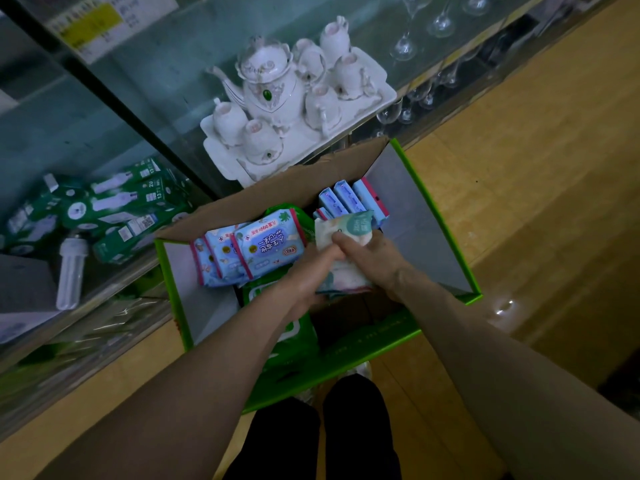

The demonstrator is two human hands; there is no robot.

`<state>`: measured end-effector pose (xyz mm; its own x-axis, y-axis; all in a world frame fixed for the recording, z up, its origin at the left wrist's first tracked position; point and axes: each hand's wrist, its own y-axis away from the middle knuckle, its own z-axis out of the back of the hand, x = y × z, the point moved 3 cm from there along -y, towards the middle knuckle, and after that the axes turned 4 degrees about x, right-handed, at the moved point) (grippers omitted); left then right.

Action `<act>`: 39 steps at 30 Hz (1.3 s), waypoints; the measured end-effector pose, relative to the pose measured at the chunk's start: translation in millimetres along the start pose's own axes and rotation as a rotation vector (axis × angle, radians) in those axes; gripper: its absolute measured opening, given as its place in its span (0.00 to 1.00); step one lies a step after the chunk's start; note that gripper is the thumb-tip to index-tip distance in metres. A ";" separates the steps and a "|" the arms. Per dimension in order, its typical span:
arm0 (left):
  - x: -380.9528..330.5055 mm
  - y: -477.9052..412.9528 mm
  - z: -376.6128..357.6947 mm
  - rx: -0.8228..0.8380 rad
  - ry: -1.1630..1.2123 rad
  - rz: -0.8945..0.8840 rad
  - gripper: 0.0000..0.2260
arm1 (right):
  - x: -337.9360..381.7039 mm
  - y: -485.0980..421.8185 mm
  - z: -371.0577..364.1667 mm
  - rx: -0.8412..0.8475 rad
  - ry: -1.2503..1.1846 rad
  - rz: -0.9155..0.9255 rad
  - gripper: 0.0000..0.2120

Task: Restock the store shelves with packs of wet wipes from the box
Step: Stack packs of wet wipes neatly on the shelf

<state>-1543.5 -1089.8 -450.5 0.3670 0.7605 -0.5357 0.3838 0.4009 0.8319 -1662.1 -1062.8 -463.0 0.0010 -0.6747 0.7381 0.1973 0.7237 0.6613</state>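
Box: open green cardboard box [412, 216] with grey inner flaps, standing on the yellow-brown wooden floor [540, 174], close against the glass shelving [166, 81].
Held pack: soft white wet-wipe pack with a teal label [351, 230], raised over the middle of the box, tilted, label end farthest from the body.
Left hand: left hand [306, 273] grasping the near left side of the white pack, fingers curled round its edge, forefinger lying along the top.
Right hand: right hand [372, 252] grasping the same pack from the right, thumb pressed on top, remaining fingers hidden behind it.
Blue packs, left: several light-blue wet-wipe packs with pink ends [258, 249], overlapping against the box's left wall, printed faces up.
Blue packs, far: more light-blue packs standing on edge [349, 199] in the far corner, just beyond the held pack.
Green packs: flat green-and-white packs [294, 336] lower in the box, partly covered by the left forearm.
Shelf beyond: white porcelain tea set [287, 102], pot and cups on a matching tray; clear wine glasses [412, 43] to its right.
Shelf left: green lamp cartons [124, 209] piled up, a bare white tube lamp [71, 271] lying beside them.
Legs: black trouser legs [311, 441] at the box's near edge.
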 end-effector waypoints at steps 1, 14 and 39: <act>-2.9 1.7 1.0 0.000 0.083 0.045 0.11 | 0.8 -0.2 -0.1 -0.010 0.016 0.003 0.18; -1.8 -15.1 16.7 -0.233 0.214 0.095 0.20 | 31.2 0.4 -6.7 -0.015 0.421 0.001 0.16; -19.9 -23.1 40.9 -0.492 0.408 -0.025 0.12 | 27.0 18.2 -24.5 0.034 -0.250 -0.121 0.13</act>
<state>-1525.0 -1135.1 -465.0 -0.0262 0.8425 -0.5381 -0.0811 0.5348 0.8411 -1634.5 -1071.4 -434.3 -0.2633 -0.7031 0.6605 0.1486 0.6469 0.7479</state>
